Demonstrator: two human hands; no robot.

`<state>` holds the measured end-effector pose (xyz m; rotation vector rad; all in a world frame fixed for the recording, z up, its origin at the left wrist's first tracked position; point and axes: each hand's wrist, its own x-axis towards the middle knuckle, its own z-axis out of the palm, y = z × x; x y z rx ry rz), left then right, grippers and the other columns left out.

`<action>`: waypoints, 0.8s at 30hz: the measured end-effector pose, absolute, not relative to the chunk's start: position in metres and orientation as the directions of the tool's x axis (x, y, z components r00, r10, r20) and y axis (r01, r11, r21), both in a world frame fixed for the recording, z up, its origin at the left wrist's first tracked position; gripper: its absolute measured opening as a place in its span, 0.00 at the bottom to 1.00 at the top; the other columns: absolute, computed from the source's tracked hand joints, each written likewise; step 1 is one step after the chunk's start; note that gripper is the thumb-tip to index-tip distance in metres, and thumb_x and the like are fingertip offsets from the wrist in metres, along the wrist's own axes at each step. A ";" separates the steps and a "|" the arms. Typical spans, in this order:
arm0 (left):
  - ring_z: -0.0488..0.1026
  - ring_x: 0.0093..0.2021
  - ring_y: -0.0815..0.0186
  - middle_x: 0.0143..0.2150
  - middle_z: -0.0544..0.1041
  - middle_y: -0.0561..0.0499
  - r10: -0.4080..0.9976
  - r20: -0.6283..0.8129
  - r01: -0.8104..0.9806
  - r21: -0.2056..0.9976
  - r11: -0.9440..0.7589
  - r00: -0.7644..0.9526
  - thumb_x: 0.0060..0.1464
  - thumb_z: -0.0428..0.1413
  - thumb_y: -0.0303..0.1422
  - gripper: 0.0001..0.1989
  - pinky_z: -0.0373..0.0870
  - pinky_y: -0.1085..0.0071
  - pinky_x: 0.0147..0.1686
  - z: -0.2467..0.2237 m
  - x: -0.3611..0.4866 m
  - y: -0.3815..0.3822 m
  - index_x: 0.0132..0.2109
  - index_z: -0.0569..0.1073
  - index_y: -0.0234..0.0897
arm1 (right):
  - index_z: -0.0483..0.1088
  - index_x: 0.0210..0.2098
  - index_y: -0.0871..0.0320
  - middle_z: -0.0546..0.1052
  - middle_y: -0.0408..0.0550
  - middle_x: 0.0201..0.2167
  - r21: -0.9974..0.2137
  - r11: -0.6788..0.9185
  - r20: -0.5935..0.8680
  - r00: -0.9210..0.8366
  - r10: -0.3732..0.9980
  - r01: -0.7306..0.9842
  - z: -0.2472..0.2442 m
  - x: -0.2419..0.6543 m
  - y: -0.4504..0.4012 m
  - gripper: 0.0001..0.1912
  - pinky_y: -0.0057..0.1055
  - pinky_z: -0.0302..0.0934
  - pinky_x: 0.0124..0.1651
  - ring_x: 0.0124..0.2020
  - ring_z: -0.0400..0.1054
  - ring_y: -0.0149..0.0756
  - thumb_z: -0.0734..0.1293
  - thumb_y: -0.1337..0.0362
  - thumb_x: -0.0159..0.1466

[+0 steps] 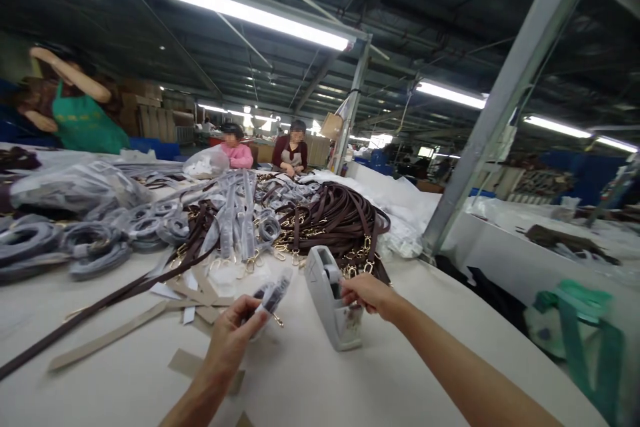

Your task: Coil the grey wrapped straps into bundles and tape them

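Note:
My left hand (pixel 235 327) is closed around a rolled strap (pixel 273 293) in clear and grey wrapping, with a gold clasp (pixel 278 321) sticking out below it. A grey tape dispenser (pixel 325 300) stands on the table just right of it. At the dispenser's right side is my right hand (pixel 367 295), fingers curled and pressed together close to the tape roll. Whatever lies between those fingertips is too small to make out. Behind the dispenser a heap of dark brown straps (pixel 335 220) with gold clasps is piled up.
Paper strips (pixel 115 337) and a long brown strap (pixel 100 307) lie left on the white table (pixel 280 387). Wrapped straps (pixel 95 240) spread beyond. A metal post (pixel 480 140) rises at the right table edge. Co-workers (pixel 85 113) stand or sit across the table.

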<state>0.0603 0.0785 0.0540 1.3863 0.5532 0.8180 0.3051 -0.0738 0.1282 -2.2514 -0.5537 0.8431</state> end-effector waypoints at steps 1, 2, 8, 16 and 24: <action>0.60 0.26 0.70 0.23 0.68 0.56 0.775 0.114 -0.191 0.982 0.008 0.621 0.42 0.65 0.45 0.17 0.54 0.75 0.27 0.053 0.059 0.078 0.29 0.75 0.35 | 0.70 0.38 0.62 0.74 0.41 0.30 -0.697 -0.703 -0.432 0.702 0.567 0.139 0.129 0.305 -0.073 0.13 0.25 0.64 0.25 0.24 0.67 0.26 0.64 0.57 0.69; 0.60 0.26 0.70 0.23 0.68 0.56 0.776 0.105 -0.207 0.978 0.033 0.622 0.41 0.66 0.45 0.17 0.54 0.76 0.27 0.053 0.057 0.078 0.29 0.75 0.35 | 0.70 0.39 0.62 0.73 0.41 0.30 -0.693 -0.709 -0.439 0.703 0.560 0.132 0.131 0.304 -0.072 0.12 0.25 0.64 0.25 0.24 0.66 0.26 0.65 0.58 0.68; 0.61 0.22 0.73 0.20 0.69 0.58 0.799 0.031 -0.312 0.929 0.198 0.600 0.35 0.70 0.41 0.18 0.55 0.78 0.23 0.064 0.050 0.073 0.27 0.75 0.34 | 0.67 0.29 0.61 0.66 0.36 0.22 -0.777 -0.610 -0.332 0.722 0.606 0.155 0.158 0.292 -0.090 0.12 0.20 0.50 0.17 0.17 0.55 0.21 0.66 0.61 0.67; 0.69 0.23 0.74 0.23 0.76 0.57 0.771 -0.123 -0.418 0.781 0.463 0.624 0.28 0.74 0.37 0.20 0.63 0.80 0.24 0.070 0.054 0.071 0.28 0.75 0.34 | 0.64 0.20 0.59 0.65 0.38 0.17 -0.877 -0.478 -0.297 0.725 0.622 0.051 0.116 0.258 -0.138 0.08 0.22 0.36 0.18 0.16 0.48 0.22 0.65 0.61 0.50; 0.75 0.26 0.68 0.28 0.79 0.53 0.687 -0.211 -0.399 0.682 0.613 0.695 0.41 0.70 0.32 0.14 0.70 0.73 0.28 0.074 0.053 0.063 0.30 0.71 0.35 | 0.64 0.16 0.57 0.64 0.40 0.15 -0.886 -0.456 -0.280 0.682 0.675 0.088 0.075 0.252 -0.147 0.12 0.26 0.37 0.21 0.15 0.47 0.24 0.67 0.56 0.47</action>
